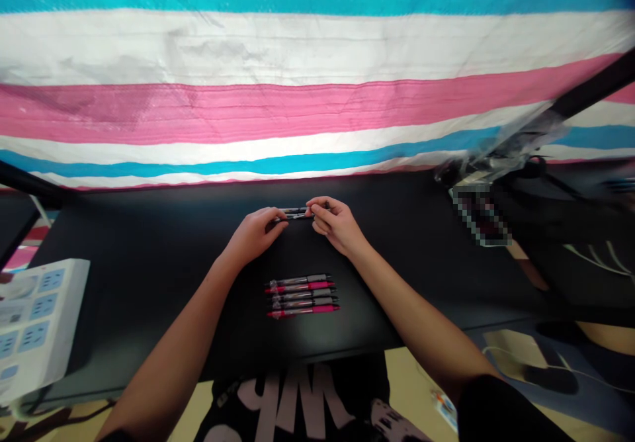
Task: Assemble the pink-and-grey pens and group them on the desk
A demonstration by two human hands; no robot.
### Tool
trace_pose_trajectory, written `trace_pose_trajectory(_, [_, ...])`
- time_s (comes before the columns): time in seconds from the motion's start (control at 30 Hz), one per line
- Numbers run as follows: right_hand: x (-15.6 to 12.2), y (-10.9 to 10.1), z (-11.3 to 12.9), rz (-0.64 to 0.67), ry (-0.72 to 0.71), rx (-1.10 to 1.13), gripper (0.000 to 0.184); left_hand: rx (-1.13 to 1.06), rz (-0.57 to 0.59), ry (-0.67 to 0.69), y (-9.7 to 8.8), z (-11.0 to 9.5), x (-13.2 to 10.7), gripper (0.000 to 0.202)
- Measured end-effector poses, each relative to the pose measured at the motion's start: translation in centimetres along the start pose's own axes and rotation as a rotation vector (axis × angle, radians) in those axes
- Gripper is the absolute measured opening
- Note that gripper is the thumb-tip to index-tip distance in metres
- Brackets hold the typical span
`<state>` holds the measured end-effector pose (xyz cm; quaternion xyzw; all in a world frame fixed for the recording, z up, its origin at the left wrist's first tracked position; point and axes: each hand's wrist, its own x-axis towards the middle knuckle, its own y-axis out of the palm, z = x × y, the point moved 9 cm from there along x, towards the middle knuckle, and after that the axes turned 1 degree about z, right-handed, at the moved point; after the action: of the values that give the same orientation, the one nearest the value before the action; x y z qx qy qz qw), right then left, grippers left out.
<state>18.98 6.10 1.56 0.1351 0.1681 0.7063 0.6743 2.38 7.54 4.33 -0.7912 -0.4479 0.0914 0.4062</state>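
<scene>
Black desk [159, 237]; left fingers [270, 215] half-curled, right fingers [325, 214] nearly closed at slim central pens [296, 211], grips unclear. Boxy white socket strip [69, 323], lower left.

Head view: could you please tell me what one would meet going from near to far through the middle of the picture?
Printed black shirt → row of five pens → left hand and right hand, side by side → striped sheet.
</scene>
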Motion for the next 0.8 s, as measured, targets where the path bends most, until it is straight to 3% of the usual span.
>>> trace_pose_trajectory(0.8, [0.13,-0.53,-0.15,-0.048,-0.011,-0.022,0.033,-0.031,-0.001,-0.021,-0.09,-0.41,-0.01,0.013])
